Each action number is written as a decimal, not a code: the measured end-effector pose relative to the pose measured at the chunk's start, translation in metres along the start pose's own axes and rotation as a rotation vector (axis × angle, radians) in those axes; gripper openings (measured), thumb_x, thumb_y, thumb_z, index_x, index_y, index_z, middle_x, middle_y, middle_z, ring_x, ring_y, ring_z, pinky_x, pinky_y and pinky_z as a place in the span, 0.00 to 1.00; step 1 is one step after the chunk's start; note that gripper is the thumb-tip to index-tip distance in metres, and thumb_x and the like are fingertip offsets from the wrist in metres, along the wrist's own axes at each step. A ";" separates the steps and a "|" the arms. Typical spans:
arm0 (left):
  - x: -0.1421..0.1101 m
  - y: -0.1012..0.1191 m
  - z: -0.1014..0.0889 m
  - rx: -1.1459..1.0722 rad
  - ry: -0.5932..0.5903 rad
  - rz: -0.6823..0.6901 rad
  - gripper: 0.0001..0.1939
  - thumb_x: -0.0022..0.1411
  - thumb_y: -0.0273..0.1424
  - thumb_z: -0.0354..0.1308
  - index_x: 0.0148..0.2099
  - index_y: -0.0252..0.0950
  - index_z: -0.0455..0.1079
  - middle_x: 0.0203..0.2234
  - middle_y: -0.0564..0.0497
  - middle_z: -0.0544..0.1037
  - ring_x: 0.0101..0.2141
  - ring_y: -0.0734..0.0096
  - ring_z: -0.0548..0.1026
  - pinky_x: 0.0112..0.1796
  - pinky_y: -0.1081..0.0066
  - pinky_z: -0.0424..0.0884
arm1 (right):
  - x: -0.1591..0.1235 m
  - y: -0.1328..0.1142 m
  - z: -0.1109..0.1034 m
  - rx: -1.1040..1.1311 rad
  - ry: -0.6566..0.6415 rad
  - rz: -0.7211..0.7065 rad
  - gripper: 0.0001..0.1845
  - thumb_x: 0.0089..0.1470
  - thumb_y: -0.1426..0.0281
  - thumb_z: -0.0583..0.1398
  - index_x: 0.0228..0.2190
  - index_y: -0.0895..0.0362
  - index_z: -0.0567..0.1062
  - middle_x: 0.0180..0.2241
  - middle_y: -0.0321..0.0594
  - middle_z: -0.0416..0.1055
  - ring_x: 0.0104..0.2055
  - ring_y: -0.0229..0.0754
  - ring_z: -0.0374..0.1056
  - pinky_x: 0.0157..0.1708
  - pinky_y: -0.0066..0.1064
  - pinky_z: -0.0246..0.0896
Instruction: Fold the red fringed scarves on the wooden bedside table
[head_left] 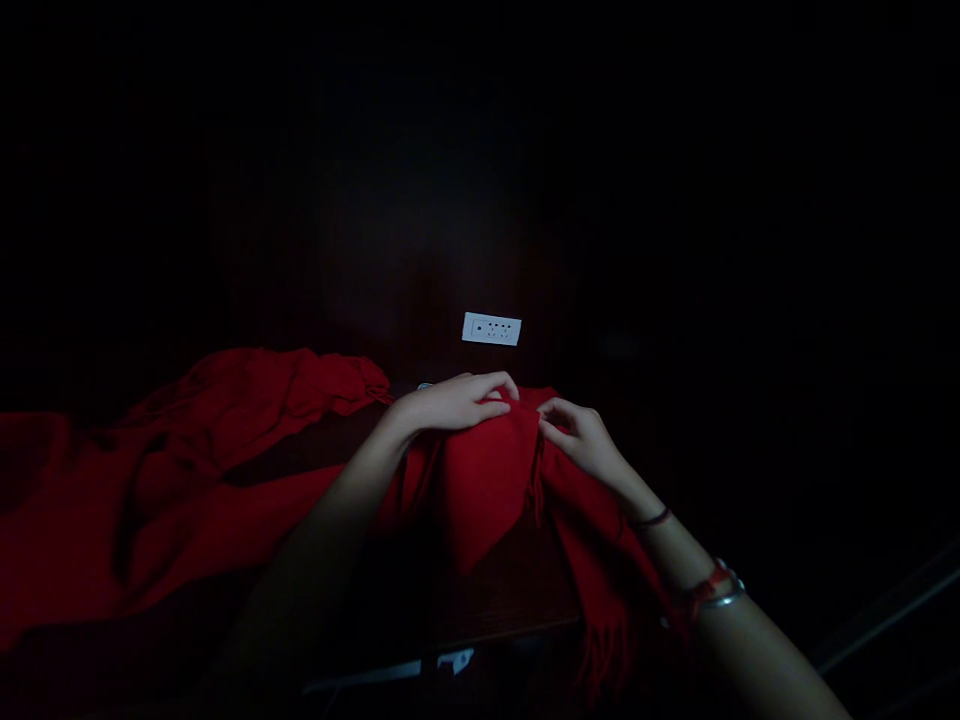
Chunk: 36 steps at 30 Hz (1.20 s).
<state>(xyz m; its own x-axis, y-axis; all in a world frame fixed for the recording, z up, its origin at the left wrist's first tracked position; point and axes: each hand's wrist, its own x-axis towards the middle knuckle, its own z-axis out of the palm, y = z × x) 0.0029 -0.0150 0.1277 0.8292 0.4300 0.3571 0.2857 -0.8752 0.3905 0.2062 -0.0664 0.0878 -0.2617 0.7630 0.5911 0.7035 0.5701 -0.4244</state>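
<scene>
A long red scarf (487,480) with fringed ends lies across a dark wooden table, part of it raised between my hands. My left hand (469,398) pinches the scarf's upper edge, thumb and fingers closed on the cloth. Close by on the right, my right hand (579,432) grips the corner near the fringe between thumb and fingertips. Below my hands one flap hangs down in a point. Another fringed end drops over the table's right edge. The rest of the cloth spreads left in loose folds.
A white socket panel (491,329) sits on the dark wall behind the table (517,600). More bunched red cloth (285,385) lies at the back left. Pale objects (455,660) show beneath the table's front edge, too dim to name. Deep shadow hides the surroundings.
</scene>
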 end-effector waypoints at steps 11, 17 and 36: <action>0.004 0.013 0.016 0.100 0.031 -0.041 0.15 0.49 0.42 0.54 0.36 0.37 0.66 0.28 0.54 0.71 0.29 0.73 0.68 0.30 0.75 0.61 | 0.002 -0.009 -0.003 0.009 0.152 0.017 0.07 0.48 0.67 0.54 0.30 0.56 0.61 0.25 0.34 0.66 0.27 0.35 0.64 0.27 0.25 0.57; 0.018 0.011 0.039 0.014 0.232 -0.084 0.04 0.48 0.28 0.51 0.26 0.34 0.65 0.21 0.55 0.69 0.24 0.76 0.66 0.26 0.77 0.59 | 0.004 -0.017 -0.017 -0.077 0.114 -0.023 0.05 0.49 0.68 0.53 0.29 0.56 0.62 0.25 0.35 0.65 0.27 0.35 0.62 0.27 0.25 0.57; 0.009 0.011 0.021 -0.045 0.217 -0.032 0.09 0.50 0.28 0.49 0.30 0.34 0.70 0.27 0.53 0.74 0.30 0.72 0.69 0.34 0.75 0.63 | -0.005 -0.003 -0.015 0.085 0.215 0.105 0.09 0.41 0.69 0.59 0.29 0.57 0.67 0.26 0.36 0.69 0.30 0.37 0.67 0.31 0.30 0.62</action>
<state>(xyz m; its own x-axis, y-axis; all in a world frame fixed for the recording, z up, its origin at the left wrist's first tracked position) 0.0241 -0.0254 0.1176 0.6960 0.4993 0.5161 0.2841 -0.8516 0.4406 0.2151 -0.0764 0.0966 -0.0373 0.7424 0.6689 0.6593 0.5213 -0.5418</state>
